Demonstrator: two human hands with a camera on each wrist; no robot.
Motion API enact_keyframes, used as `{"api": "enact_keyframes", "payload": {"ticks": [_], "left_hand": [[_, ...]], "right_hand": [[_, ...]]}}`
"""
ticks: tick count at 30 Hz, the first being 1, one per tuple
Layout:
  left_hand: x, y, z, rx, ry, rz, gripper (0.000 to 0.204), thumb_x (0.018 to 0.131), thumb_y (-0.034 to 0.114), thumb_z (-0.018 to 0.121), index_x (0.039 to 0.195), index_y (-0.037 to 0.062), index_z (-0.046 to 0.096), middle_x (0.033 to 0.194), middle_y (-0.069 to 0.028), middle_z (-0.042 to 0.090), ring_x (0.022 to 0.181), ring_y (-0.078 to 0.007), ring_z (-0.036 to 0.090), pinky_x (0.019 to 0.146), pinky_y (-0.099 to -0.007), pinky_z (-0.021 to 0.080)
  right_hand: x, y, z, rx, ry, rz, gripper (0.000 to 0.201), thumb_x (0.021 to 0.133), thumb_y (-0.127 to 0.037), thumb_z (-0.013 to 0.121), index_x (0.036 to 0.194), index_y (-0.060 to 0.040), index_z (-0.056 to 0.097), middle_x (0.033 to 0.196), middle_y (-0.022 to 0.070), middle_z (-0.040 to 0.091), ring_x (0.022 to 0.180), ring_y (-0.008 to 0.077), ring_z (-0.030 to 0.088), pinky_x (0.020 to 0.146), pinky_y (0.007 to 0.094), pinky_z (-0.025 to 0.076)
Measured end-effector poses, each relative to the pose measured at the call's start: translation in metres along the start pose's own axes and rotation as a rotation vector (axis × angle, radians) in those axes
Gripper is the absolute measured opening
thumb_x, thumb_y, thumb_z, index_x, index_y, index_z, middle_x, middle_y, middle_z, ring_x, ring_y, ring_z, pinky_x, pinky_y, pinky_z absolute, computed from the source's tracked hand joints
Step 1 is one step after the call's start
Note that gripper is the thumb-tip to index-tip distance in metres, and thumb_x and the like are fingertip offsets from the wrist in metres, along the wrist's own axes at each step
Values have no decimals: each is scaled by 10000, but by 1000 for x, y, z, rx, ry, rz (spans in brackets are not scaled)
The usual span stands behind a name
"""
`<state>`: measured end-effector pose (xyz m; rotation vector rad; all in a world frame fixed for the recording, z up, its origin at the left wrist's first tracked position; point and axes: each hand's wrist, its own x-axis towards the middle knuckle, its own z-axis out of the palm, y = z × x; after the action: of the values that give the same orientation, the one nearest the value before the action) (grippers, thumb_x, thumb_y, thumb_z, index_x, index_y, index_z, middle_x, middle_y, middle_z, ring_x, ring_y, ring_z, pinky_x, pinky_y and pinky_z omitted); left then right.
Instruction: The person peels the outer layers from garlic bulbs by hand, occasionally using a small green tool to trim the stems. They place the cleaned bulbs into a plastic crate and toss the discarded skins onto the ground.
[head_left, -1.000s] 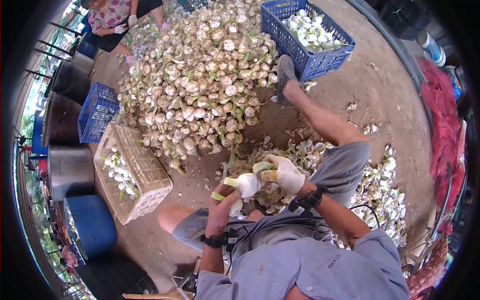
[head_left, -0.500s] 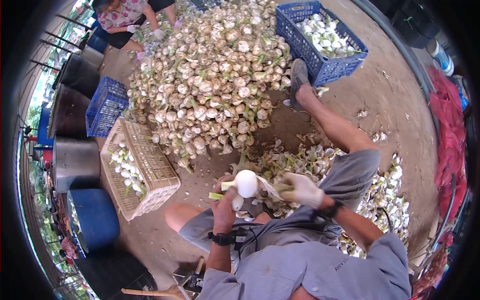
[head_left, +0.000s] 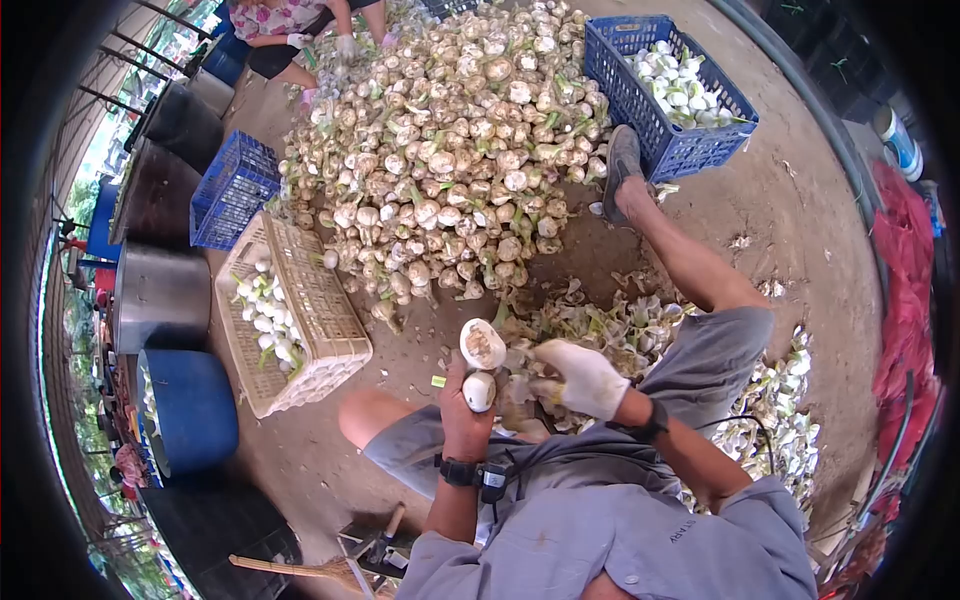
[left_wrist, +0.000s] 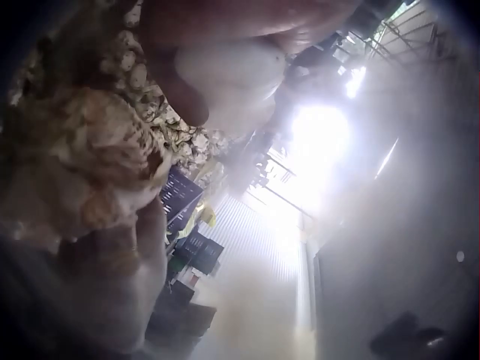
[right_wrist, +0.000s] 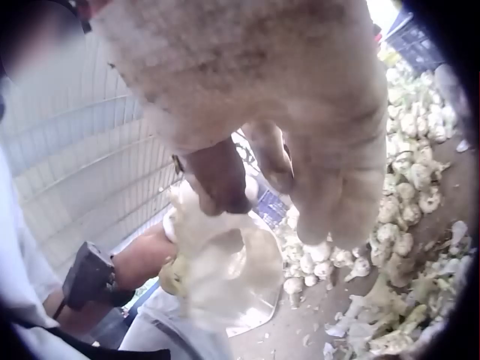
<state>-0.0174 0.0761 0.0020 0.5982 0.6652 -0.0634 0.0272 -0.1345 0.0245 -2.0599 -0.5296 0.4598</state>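
Note:
In the head view the bare left hand (head_left: 464,418) holds two white bulbs: a larger one (head_left: 482,344) with a brownish, rough cut face, and a smaller one (head_left: 479,391) below it. A green stalk end (head_left: 438,381) sticks out on the hand's left. Bare fingers (left_wrist: 240,19) curl over a pale bulb (left_wrist: 236,79) in the left wrist view. The gloved right hand (head_left: 583,380) is to the right of the bulbs, thumb and fingers apart. Blurred pale skin (right_wrist: 232,274) shows below the glove (right_wrist: 300,112) in the right wrist view; contact between them is unclear.
A big heap of unpeeled bulbs (head_left: 450,150) lies ahead. Peelings (head_left: 600,325) cover the ground by the right leg. A cream crate (head_left: 335,348) and a blue crate (head_left: 700,150) hold white bulbs. Another person (head_left: 275,22) crouches at the upper left.
Skin stretched from the larger bulb to the glove has come away from it. The left hand has turned the bulbs, so their cut ends face up. The head view has shifted left.

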Motion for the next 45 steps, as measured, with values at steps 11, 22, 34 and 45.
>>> {"api": "enact_keyframes", "payload": {"ticks": [11,22,34,45], "left_hand": [[-10,-29,17,797,33,653,218,906,54,722,896,54,504,1163,-142,629,894,-118,597,758,-274,505],[-16,-13,21,475,75,323,229,891,99,745,850,56,524,998,-74,648,820,-76,585,710,-247,495],[-17,-32,6,1141,-29,877,263,845,4,744,864,16,482,1201,-221,601,1056,-247,594,907,-367,484],[-21,-14,-4,889,41,487,275,856,59,768,863,31,495,1212,-167,617,1041,-191,590,895,-344,474]], "right_hand": [[12,-17,32,-195,195,123,154,899,-167,618,959,-25,622,892,206,649,830,412,652,718,487,520],[49,24,-6,-209,409,265,168,894,-203,618,971,-72,688,905,176,703,859,383,686,765,459,548],[24,-9,1,-127,-26,116,201,908,-231,609,931,-39,663,834,204,682,832,425,664,735,504,524],[37,13,26,-62,137,205,213,878,-205,574,934,-39,696,878,225,687,839,410,678,714,474,527]]}}
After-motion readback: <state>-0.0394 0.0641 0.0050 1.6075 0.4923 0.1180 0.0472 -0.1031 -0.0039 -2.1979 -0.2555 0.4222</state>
